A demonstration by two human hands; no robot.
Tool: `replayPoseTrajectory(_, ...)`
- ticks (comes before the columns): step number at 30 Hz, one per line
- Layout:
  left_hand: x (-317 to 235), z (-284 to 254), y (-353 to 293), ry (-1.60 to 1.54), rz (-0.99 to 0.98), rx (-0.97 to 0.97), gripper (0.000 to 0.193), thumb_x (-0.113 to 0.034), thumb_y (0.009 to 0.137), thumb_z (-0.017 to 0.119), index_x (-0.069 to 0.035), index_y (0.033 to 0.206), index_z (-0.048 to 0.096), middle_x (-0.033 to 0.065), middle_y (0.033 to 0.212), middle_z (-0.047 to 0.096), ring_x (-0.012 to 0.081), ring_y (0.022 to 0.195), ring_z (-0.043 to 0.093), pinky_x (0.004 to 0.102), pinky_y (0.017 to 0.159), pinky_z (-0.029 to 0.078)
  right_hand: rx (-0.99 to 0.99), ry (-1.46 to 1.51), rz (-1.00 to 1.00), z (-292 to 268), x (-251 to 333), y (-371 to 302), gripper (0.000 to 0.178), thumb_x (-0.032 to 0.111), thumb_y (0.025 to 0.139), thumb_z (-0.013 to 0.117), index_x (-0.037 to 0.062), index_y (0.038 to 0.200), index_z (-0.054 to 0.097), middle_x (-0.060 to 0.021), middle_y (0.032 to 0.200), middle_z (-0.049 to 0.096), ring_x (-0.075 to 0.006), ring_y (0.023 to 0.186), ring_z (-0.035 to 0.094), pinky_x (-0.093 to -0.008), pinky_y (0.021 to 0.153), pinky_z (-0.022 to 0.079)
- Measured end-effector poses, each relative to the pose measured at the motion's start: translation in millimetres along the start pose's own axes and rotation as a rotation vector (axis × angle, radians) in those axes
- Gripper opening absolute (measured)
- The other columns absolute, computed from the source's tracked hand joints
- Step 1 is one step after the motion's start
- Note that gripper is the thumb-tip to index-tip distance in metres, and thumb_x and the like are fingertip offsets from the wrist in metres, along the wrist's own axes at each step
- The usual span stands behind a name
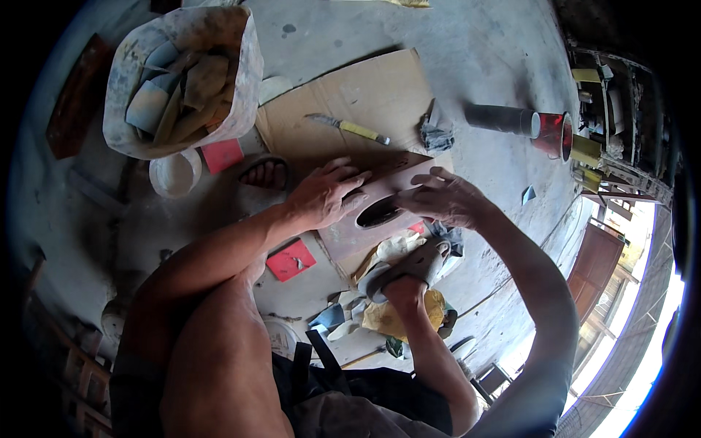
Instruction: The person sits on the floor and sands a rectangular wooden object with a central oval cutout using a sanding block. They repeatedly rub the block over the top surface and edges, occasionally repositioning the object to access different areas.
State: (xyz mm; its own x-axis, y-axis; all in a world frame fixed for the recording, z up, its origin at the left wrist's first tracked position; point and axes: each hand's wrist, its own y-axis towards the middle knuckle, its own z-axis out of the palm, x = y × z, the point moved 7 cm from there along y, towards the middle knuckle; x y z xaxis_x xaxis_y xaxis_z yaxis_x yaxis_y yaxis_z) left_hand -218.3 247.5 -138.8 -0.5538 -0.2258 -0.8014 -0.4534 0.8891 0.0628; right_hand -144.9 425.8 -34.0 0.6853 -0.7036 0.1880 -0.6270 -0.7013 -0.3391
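Between my two hands is a brownish box-like piece (347,237) with an oval hole (380,212) in its upper face. It rests partly over a flat sheet of cardboard (358,91) on the floor. My left hand (326,193) grips its left side, with the fingers bent over the far edge. My right hand (451,199) holds the right side, its fingers curled near the hole and the thumb lower down. The undersides of both hands are hidden. Beyond them lies a knife (358,131) with a yellow handle, flat on the cardboard.
At far left stands a whitish bin (117,120) full of scraps, beside a white tub (175,174). Red squares (290,260) lie on the floor. My sandalled foot (409,270) is near a crumpled yellowish scrap (401,314). A dark tube (500,119) lies at right, before cluttered shelves (621,109).
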Motion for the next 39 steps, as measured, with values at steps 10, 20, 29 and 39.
replayPoseTrajectory(10, 0, 1, 2, 0.006, 0.018, -0.002, 0.048, -0.036, 0.101, 0.067, -0.012, 0.143, 0.063, 0.0099, 0.134, 0.065, 0.0328, 0.136, 0.053, 0.0432, 0.11, 0.048, -0.019, 0.08, 0.04, 6, 0, -11, 0.054, 0.019, 0.084, 0.073, 0.0219, 0.137, 0.061, 0.0072, 0.132, 0.067, -0.0194, 0.123, 0.058, -0.038, 0.103, 0.049)
replayPoseTrajectory(20, 5, 2, 2, 0.017, 0.03, -0.023, 0.049, -0.042, 0.103, 0.063, -0.012, 0.142, 0.064, 0.011, 0.135, 0.066, 0.0329, 0.137, 0.052, 0.0456, 0.109, 0.048, 0.076, 0.213, 0.21, 8, 5, -13, 0.057, 0.011, 0.082, 0.073, 0.0159, 0.138, 0.062, 0.002, 0.128, 0.069, -0.0203, 0.121, 0.059, -0.0394, 0.106, 0.046)
replayPoseTrajectory(29, 2, 3, 3, 0.043, 0.032, -0.048, 0.048, -0.041, 0.104, 0.062, -0.01, 0.14, 0.065, 0.0116, 0.132, 0.068, 0.0332, 0.136, 0.053, 0.0457, 0.109, 0.048, -0.11, 0.29, 0.629, 30, 59, -10, 0.062, 0.009, 0.081, 0.074, 0.0151, 0.142, 0.059, -0.0043, 0.127, 0.07, -0.0271, 0.12, 0.059, -0.0474, 0.102, 0.046)
replayPoseTrajectory(39, 3, -7, -2, 0.02, 0.04, -0.057, 0.047, -0.04, 0.105, 0.061, -0.009, 0.14, 0.066, 0.0136, 0.132, 0.068, 0.0355, 0.135, 0.055, 0.0459, 0.111, 0.046, -0.193, 0.545, 1.004, 14, 98, 12, 0.057, 0.007, 0.085, 0.07, 0.0102, 0.141, 0.059, -0.0173, 0.118, 0.067, -0.0368, 0.104, 0.063, -0.0471, 0.095, 0.052)
